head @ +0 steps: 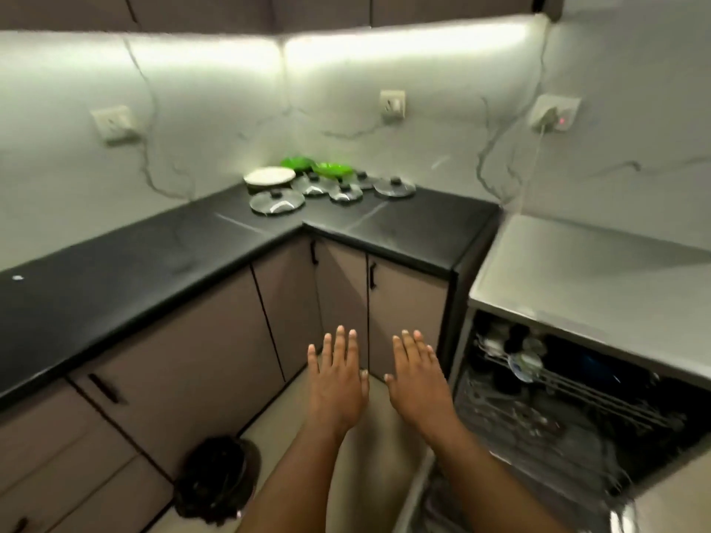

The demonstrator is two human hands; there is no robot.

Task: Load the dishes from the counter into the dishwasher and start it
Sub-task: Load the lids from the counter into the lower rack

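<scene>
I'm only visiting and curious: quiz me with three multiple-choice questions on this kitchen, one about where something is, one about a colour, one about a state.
1. Where do the glass lids lie?
A) on the floor
B) in the corner of the black counter
C) in a sink

2. What colour are the bowls behind them?
A) red
B) blue
C) green

3. The left hand and right hand are:
A) holding a plate
B) gripping a lid
C) open and empty

Answers: B, the lids sit where the counter turns; C, both bowls are bright green; C, the fingers are straight with nothing held.
</scene>
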